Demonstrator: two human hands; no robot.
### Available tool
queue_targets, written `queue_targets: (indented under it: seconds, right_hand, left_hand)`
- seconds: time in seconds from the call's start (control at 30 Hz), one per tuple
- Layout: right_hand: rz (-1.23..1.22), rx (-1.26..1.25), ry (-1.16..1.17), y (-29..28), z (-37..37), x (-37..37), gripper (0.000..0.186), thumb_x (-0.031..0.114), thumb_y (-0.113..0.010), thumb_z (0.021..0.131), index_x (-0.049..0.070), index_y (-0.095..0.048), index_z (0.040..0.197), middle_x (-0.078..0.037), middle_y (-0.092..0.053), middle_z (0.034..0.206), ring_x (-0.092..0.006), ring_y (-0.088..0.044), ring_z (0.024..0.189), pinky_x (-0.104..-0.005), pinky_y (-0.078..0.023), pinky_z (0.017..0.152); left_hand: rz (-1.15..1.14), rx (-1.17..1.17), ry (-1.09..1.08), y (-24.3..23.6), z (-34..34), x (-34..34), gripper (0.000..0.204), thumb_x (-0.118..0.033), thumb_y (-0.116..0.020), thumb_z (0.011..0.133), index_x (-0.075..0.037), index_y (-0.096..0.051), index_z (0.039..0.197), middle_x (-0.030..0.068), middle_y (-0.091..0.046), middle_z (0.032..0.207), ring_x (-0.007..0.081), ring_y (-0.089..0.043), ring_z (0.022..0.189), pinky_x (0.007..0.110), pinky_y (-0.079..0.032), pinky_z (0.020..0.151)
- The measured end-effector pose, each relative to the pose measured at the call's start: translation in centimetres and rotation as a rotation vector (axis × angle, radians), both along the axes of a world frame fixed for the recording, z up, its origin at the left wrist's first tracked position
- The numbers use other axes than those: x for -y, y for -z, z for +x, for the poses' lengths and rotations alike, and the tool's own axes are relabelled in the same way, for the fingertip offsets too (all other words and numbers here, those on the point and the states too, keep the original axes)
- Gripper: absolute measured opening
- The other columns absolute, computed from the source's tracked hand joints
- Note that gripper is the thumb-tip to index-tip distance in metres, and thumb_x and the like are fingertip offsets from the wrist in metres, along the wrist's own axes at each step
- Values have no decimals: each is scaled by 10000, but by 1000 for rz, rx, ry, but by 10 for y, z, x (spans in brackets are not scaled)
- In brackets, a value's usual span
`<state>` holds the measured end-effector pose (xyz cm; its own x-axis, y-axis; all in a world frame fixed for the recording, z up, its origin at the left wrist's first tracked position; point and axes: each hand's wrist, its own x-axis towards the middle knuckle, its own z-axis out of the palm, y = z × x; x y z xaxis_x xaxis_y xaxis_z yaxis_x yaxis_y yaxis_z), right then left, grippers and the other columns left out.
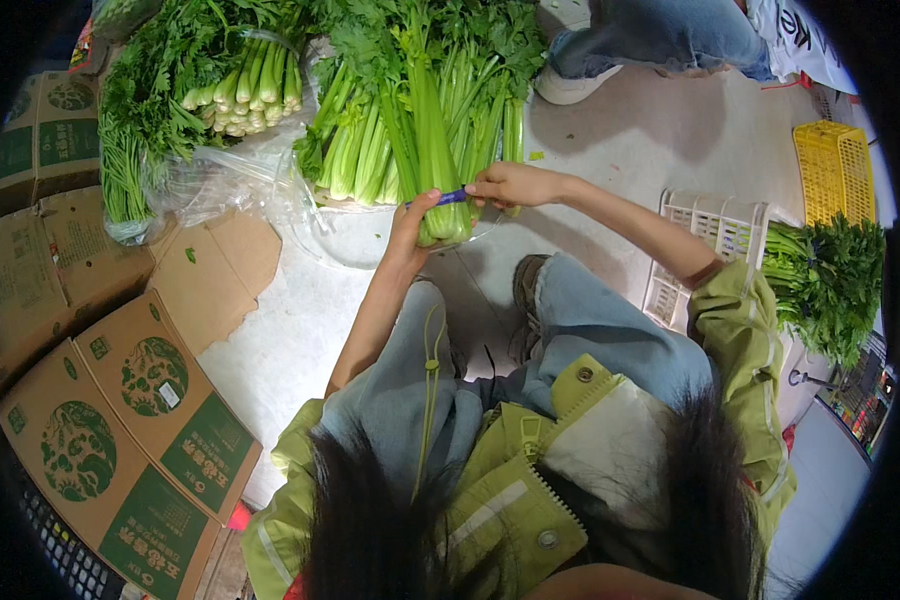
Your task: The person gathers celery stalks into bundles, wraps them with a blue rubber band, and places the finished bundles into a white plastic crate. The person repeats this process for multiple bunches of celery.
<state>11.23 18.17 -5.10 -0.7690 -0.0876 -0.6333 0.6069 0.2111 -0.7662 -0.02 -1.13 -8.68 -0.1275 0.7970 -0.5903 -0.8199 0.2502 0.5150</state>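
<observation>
Along the left side, printed cardboard boxes (130,450) stand close together, with a flattened cardboard piece (220,270) on the floor (610,130) just beside them. Next comes a leafy celery bundle (245,85), its cut ends bared, near crumpled clear plastic (220,180). Farther right lies a pile of celery stalks (355,160), leaves pointing away from the person. Before the knees, the left hand (410,232) grips the base of a celery bunch (433,150), which sits at the pile's near edge; a blue-purple band (453,196) crosses its stalks. At the band's other end, the right hand (515,186) pinches it between thumb and fingers. Beyond, someone else's jeans-clad leg (650,40) shows, then a white crate (715,225), a yellow crate (835,170) and more leafy greens (830,280).
</observation>
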Motion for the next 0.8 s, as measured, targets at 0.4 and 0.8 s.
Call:
queue_targets:
  seconds: [0.4,0.8]
  right_hand:
    - [-362,-140,250,9,74,23,363,345,-520,974,67,-583,751,55,-436,596,-49,-380,556,-230,-297,500]
    - [122,-224,188,59,169,6,351,310,-493,979,52,-607,770,-1,-553,630,-106,-471,577,-275,-357,529]
  left_hand:
    - [46,212,-49,-43,10,34,707,-500,-578,805,31,-458,1255,209,-604,1091,367,-627,953,496,-519,853]
    - [-25,295,-124,-73,-8,59,669,-525,-509,855,22,-470,1239,223,-609,1051,365,-649,871,454,-557,722]
